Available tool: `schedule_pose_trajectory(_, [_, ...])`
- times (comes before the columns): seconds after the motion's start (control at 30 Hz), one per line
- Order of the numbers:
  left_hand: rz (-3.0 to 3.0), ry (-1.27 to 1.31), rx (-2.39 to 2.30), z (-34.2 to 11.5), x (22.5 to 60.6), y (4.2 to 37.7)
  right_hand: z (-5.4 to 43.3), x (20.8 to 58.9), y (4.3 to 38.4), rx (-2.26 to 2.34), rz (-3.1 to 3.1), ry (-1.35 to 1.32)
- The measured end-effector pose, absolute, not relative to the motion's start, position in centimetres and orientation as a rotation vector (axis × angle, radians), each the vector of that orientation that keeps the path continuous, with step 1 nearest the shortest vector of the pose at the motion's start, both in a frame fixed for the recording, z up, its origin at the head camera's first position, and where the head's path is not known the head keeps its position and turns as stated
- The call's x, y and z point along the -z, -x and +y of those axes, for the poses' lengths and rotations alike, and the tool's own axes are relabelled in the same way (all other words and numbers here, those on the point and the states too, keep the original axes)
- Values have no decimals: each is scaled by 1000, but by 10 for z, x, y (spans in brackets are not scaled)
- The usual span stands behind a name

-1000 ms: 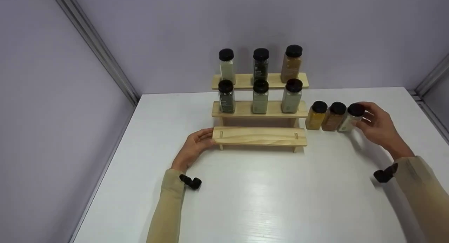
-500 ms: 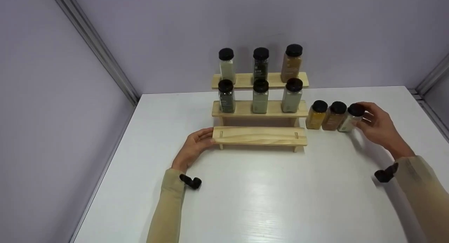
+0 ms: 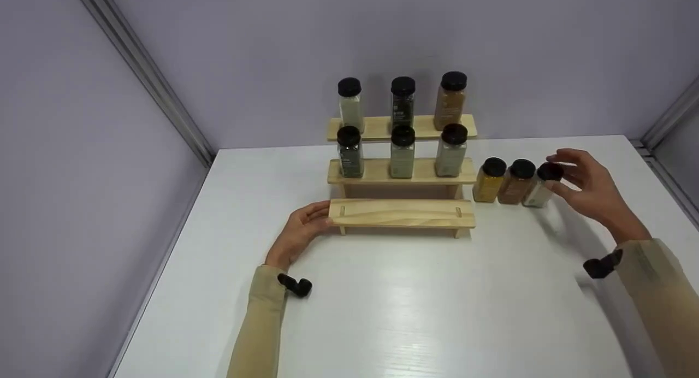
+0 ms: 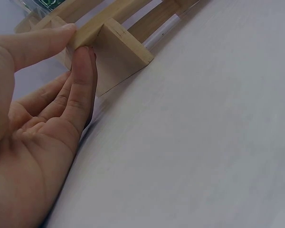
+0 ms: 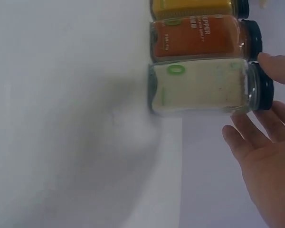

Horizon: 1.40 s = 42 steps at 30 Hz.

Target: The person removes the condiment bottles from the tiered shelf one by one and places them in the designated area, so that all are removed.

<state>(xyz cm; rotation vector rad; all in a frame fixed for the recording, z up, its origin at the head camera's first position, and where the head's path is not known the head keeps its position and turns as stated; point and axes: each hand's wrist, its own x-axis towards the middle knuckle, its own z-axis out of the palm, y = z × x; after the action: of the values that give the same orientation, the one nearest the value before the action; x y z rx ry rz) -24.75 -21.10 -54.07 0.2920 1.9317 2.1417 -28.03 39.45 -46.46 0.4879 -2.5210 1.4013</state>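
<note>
My left hand [image 3: 299,233] holds the left end of the lowest shelf of a three-step wooden spice rack [image 3: 401,213]. Its thumb lies on top and a fingertip underneath, as the left wrist view shows of the wooden shelf end [image 4: 92,31]. At the right, my right hand [image 3: 592,189] is spread loosely around the black cap of a pale-powder spice jar [image 3: 538,194]. In the right wrist view the thumb [image 5: 278,69] is at the cap of the pale jar [image 5: 202,86]; whether it touches cannot be told. The other fingers lie behind the jar, which stands upright on the table.
A red-brown spice jar [image 3: 513,189] and a yellow spice jar [image 3: 487,187] stand in line beside the pale one, right of the rack. More jars stand on the middle shelf [image 3: 377,170] and top shelf [image 3: 377,127]. The white table [image 3: 393,312] meets a wall [image 3: 262,66] behind.
My right hand has loosened around the pale jar, its fingers spreading and lifting slightly. The jars and my left hand stay put; the head view has shifted a little.
</note>
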Motion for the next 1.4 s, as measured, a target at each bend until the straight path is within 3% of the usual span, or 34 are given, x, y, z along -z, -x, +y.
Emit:
schedule_pose_trajectory(0.57, [1924, -280, -2154, -211, 539, 247, 352, 411, 279, -1274, -2376, -670])
schedule_pose_trajectory(1.4, [1919, -279, -2142, -212, 539, 245, 276, 405, 292, -1357, -2397, -785])
